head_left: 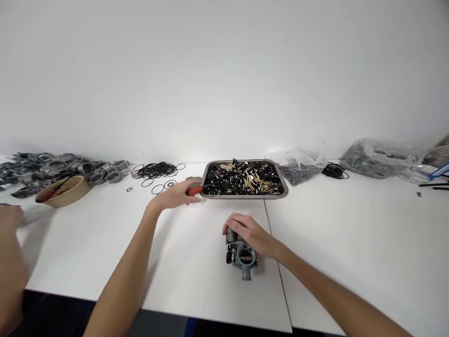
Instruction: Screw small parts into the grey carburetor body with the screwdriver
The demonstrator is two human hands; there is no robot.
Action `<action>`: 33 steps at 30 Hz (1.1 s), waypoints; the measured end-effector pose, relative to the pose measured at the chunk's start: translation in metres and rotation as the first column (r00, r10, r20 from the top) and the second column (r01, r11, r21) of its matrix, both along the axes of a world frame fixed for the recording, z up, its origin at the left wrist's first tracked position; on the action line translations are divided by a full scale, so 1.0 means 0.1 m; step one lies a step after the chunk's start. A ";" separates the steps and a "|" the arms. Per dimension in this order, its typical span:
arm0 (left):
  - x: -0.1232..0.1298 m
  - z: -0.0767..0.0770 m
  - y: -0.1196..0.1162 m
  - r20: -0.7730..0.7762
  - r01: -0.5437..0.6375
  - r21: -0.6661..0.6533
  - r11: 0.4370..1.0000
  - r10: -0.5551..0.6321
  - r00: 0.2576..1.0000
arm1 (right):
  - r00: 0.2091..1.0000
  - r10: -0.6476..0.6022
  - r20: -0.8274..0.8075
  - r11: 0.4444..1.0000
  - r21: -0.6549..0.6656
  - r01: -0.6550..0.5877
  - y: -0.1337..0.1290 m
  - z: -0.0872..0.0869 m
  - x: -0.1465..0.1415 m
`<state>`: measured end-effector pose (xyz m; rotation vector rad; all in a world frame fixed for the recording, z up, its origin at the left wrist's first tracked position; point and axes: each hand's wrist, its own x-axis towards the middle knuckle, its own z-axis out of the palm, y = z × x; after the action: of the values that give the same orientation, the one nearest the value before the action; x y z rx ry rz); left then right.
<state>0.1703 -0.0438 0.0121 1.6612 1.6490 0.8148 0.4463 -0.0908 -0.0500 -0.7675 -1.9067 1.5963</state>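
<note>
My left hand (177, 194) is closed around the red handle of a screwdriver (194, 191), whose dark shaft points toward the metal tray (244, 196). Behind and partly under that hand lies a small heap of brass-coloured parts (194, 179), too small to name. A grey metal carburetor (246, 269) rests on the white table in front of me, its round bore facing me. Over its top my right hand (247, 229) wraps its fingers, gripping it. The fingers cover the upper part of the carburetor.
Black fittings and brass-coloured pieces fill the tray. To the left lie black rubber rings (156, 171), grey metal castings (63, 166) and a tan bowl (72, 194). Plastic bags of small parts (301, 171) stand rightward. Another person's arm (10, 267) reaches in at far left.
</note>
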 end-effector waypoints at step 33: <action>-0.64 -0.45 0.18 0.773 -0.574 0.222 0.788 0.217 0.597 | 0.999 0.020 0.049 1.000 -0.016 -0.020 -0.01 -0.02 0.00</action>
<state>0.1067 -0.0255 -0.0326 0.9471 1.2987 1.9399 0.4459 -0.0919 -0.0525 -0.8039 -1.9447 1.6202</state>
